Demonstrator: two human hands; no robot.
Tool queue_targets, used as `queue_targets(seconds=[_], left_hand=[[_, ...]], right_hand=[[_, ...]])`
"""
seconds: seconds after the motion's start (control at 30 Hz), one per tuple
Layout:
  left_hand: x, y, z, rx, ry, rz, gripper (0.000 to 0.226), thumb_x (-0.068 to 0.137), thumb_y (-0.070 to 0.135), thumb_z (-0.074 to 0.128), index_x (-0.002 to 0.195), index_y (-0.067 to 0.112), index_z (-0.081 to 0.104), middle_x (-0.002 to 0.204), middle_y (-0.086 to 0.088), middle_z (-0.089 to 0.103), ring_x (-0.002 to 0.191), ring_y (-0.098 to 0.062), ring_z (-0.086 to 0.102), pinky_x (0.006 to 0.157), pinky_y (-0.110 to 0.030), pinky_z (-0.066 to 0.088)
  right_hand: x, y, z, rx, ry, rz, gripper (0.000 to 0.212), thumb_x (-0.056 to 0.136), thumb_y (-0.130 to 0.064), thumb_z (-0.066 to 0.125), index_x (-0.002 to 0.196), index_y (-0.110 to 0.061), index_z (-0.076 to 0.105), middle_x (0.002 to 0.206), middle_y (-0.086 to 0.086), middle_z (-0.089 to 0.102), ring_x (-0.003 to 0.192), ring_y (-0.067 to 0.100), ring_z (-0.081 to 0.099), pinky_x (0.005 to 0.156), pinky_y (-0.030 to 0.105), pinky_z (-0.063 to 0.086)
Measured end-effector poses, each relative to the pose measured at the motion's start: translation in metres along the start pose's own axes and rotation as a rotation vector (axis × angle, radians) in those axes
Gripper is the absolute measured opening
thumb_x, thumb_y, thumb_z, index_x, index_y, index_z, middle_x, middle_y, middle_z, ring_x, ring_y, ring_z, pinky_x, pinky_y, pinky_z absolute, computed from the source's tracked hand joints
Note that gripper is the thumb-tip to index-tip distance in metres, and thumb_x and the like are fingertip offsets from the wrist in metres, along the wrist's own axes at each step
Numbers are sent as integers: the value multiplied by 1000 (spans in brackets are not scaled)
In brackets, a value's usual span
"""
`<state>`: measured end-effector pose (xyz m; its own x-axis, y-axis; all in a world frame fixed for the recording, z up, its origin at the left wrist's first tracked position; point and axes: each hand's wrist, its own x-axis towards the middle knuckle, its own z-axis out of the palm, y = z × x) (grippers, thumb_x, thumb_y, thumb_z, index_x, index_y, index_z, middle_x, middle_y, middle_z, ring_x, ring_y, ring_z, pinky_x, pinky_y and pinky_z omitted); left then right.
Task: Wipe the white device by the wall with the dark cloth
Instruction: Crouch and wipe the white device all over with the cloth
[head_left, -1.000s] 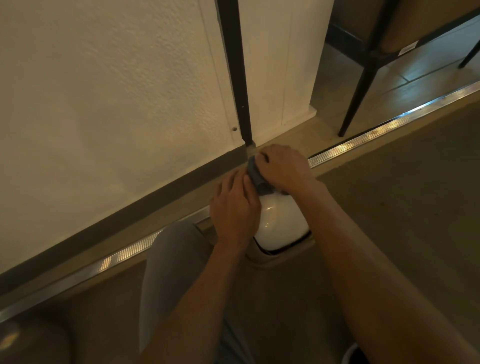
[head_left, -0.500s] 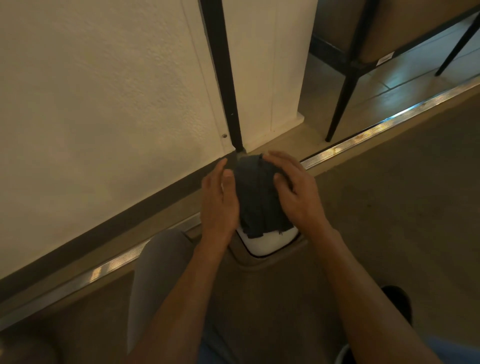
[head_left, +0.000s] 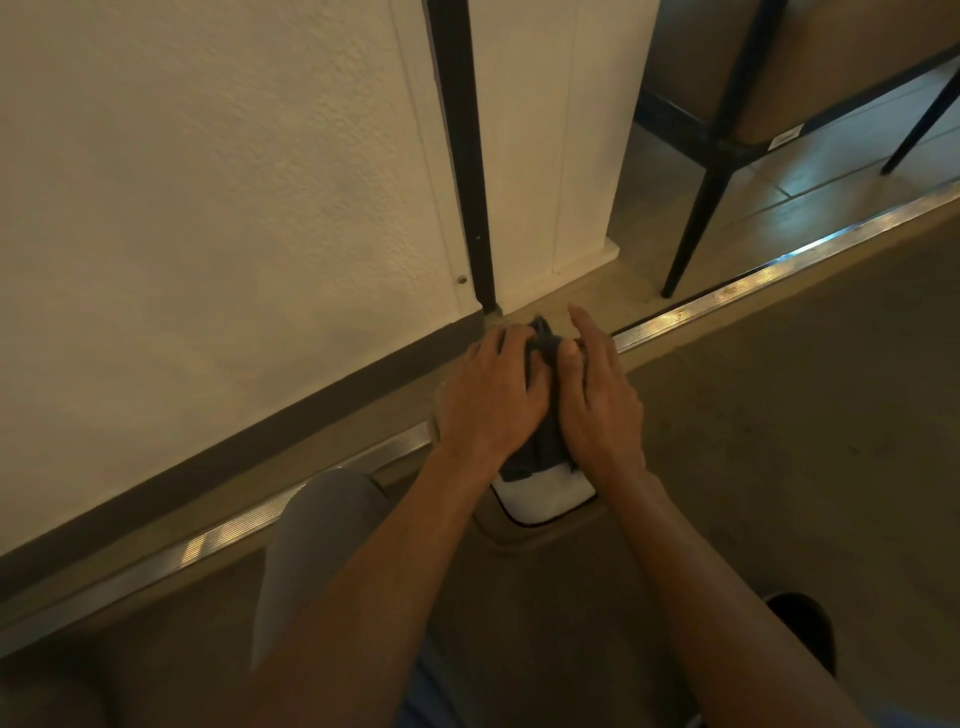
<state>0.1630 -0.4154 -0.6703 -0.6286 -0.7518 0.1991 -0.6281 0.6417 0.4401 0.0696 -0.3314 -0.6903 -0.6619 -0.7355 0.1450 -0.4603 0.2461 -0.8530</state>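
Observation:
The white device (head_left: 545, 498) sits on the floor close to the wall, in a tan base; only its near rounded end shows. The dark cloth (head_left: 542, 441) is draped over the rest of it and bunches up at the far end between my hands. My left hand (head_left: 488, 395) lies on the cloth's left side, fingers curled over the far edge and thumb on the fabric. My right hand (head_left: 597, 402) holds the right side, with the thumb and bent fingers pinching the bunched cloth and the index finger stretched forward.
A black post (head_left: 467, 156) runs down the white wall (head_left: 208, 208) just behind the device. A metal threshold strip (head_left: 753, 283) crosses the floor. Black chair legs (head_left: 693, 234) stand at the right back. My grey-clad knee (head_left: 322, 519) is at the left, a dark shoe (head_left: 805, 629) at the right.
The cloth, spread wide over the device half a second ago, is now bunched between my hands. Both hands have closed in towards each other on top of it.

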Motion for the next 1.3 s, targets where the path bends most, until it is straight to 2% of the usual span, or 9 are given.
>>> queue_targets(seconds=[0.17,0.37,0.53,0.67,0.83,1.03,1.13,1.23,1.3], left_hand=[[-8,-10,-4,-97,173,-38,16,95,29,49,105,19,56,98,1,58,78,-11,50,73,-31,47],[-7,-32,-11,-260,130,-84,38,94,32,40,120,19,65,117,0,64,97,-4,52,82,-4,33],[-12,-70,-19,-366,43,-149,31,101,17,41,117,17,67,114,-3,65,94,-6,57,86,-8,42],[19,-80,-24,-431,-295,-314,30,106,20,41,123,23,65,119,-2,62,105,-15,58,83,-17,44],[78,-42,-11,-293,-585,-181,34,106,24,41,125,13,66,129,-12,63,113,-27,59,105,-44,44],[45,-76,-20,-400,-478,-226,26,107,27,39,120,29,62,113,-1,63,101,-15,61,97,-35,48],[26,-106,-20,-456,-432,-332,18,108,27,39,107,33,57,113,-4,62,109,-24,62,103,-42,47],[50,-81,-16,-481,-512,-301,21,107,31,41,108,33,62,117,-9,65,101,-20,63,86,-31,50],[74,-55,-12,-410,-610,-217,27,107,28,39,114,28,65,123,-9,64,104,-20,62,90,-32,49]], right_hand=[[2,1,-2,-99,-60,-54,49,106,-53,21,145,-35,43,149,-6,47,133,17,49,109,44,41],[7,9,4,-230,-57,-80,41,108,-45,27,136,-30,52,145,-8,47,127,17,49,101,45,46],[6,11,1,-220,-70,-67,38,106,-50,30,137,-36,48,147,-13,42,130,15,46,101,48,45],[3,10,2,-288,-58,-123,38,107,-45,33,139,-31,47,148,-9,42,127,17,48,96,37,42],[4,11,8,-348,4,-154,43,107,-42,31,139,-23,51,145,-2,49,121,17,55,92,32,49],[3,10,9,-347,10,-130,41,107,-45,29,138,-28,49,145,-4,48,122,16,54,95,35,49],[3,10,8,-348,-1,-137,39,107,-45,29,138,-30,47,145,-4,46,125,17,52,96,37,47],[3,10,9,-348,10,-135,38,107,-43,30,137,-29,48,144,-4,47,123,18,53,94,39,49],[3,10,11,-354,21,-152,39,107,-41,30,137,-26,50,143,-3,49,120,17,55,92,37,52]])
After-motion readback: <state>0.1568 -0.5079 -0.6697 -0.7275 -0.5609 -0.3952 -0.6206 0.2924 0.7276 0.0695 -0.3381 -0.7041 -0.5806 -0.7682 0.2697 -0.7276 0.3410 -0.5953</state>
